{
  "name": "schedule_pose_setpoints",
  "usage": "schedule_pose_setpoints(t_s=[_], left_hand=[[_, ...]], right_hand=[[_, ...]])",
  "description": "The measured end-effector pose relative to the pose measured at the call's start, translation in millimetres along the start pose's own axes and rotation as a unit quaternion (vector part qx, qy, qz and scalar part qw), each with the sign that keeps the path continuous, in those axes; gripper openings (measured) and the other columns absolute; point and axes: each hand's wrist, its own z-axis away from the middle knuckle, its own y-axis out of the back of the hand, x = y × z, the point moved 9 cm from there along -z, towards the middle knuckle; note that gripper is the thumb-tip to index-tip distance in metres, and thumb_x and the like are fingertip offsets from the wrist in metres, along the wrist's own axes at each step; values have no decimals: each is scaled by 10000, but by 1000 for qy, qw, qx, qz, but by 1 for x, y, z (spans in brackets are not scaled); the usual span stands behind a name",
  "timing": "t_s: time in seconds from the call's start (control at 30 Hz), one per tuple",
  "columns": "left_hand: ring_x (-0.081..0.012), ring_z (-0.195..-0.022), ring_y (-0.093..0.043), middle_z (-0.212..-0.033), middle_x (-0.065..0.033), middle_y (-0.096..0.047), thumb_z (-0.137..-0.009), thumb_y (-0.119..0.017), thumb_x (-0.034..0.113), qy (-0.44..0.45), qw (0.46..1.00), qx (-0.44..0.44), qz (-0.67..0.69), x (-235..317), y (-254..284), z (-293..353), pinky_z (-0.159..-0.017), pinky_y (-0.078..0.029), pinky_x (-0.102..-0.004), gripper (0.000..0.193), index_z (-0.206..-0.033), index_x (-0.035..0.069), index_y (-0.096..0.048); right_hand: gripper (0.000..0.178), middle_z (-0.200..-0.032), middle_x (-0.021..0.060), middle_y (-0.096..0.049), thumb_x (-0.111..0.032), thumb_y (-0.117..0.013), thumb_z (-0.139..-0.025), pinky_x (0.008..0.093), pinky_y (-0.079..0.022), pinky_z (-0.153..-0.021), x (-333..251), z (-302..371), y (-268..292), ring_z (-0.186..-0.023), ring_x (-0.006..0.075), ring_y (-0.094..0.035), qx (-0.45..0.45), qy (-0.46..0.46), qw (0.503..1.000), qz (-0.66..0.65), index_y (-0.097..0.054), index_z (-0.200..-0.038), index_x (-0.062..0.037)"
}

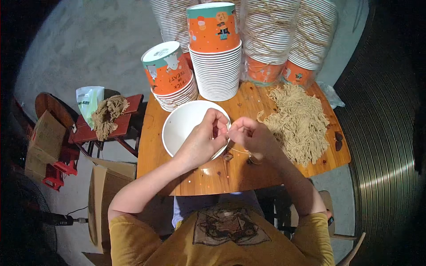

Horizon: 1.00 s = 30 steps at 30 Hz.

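Note:
A white paper bucket (179, 128) lies at the middle of the table with its open mouth towards me. Over its right rim, my left hand (202, 138) is closed, fingers curled and thumb pressed in. My right hand (254, 136) meets it there in a pinch, just outside the rim. A thin tan string (239, 152) trails below the two hands, and its end at the fingertips is mostly hidden. Right of my right hand lies a loose heap of tan strings (299, 124).
Behind the bucket stand an upside-down stack of orange-printed buckets (215, 66) and a shorter tilted stack (171, 80). Wrapped bucket stacks (268, 40) with strings stand at the back right. A red stool (131, 104) on the left carries a string bundle (108, 113) and a plastic bag (88, 99).

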Motion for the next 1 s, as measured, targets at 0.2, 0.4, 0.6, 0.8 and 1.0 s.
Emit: schedule_pose_setpoints(t_s=[0.2,0.4,0.6,0.8,1.0], left_hand=[[-139,-722,-534,-805,-51,-523,-842,-554,7,-11,1000,-7,8,4,-1,0,-674,-457,-276,256,-1049,26,-404],[-123,-730,-531,-818,-43,-523,-840,-553,-5,-20,1000,-10,16,2,-1,1,-680,-456,-263,258,-1050,21,-405],[-123,-729,-535,-813,-43,-526,-838,-560,-1,-7,1000,-12,14,-1,-2,0,-677,-460,-265,259,-1047,25,-408],[-109,-771,-517,-856,-36,-514,-848,-573,14,17,999,-45,18,6,-6,1,-714,-449,-257,253,-1046,35,-418],[-117,-787,-525,-859,-47,-519,-879,-558,44,26,998,-44,28,-3,-8,1,-723,-448,-258,206,-1039,29,-430]], right_hand=[[204,-630,-54,-488,-259,-549,-864,197,-312,-467,-4,-4,8,-520,17,-401,33,70,993,85,-587,-808,-67],[237,-583,-52,-422,-282,-524,-867,197,-219,-406,14,-4,2,-446,19,-293,-31,-101,986,-125,-538,-729,-91],[171,-681,-52,-508,-231,-565,-891,193,-323,-488,1,-5,3,-542,16,-403,17,96,994,43,-579,-866,-63],[167,-696,-48,-542,-226,-574,-895,197,-349,-520,4,-5,6,-575,18,-428,3,97,995,12,-593,-887,-60],[194,-700,-18,-569,-231,-563,-893,192,-369,-530,15,-4,3,-586,36,-466,-27,-14,998,-63,-598,-866,-42]])
